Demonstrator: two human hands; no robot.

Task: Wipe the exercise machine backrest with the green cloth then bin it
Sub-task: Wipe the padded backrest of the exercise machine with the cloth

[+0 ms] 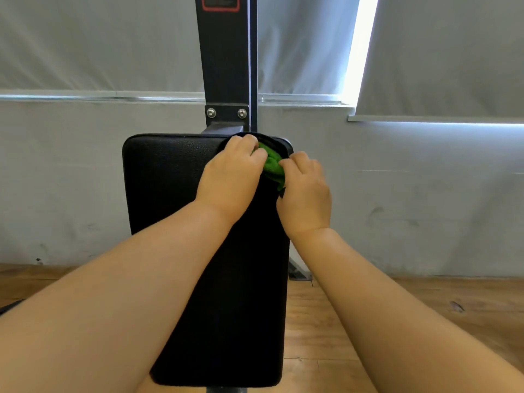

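Both hands bunch the green cloth (272, 165) at the top right corner of the black backrest (175, 177): the left hand (231, 180) curls over it from the left, the right hand (304, 194) pinches its right side. Each grip is grasping the cloth. Judging from this, the wad could slip off the pad's edge and drop to the wooden floor (340, 321), and most of the backrest below could go unwiped if strokes stay near this corner

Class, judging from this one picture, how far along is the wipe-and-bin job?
Done: nothing provable; the backrest shows no wipe marks either way. In hand: the left hand and right hand hold the bunched green cloth at the pad's upper right corner. Left: the wiping, then binning; no bin is in view.
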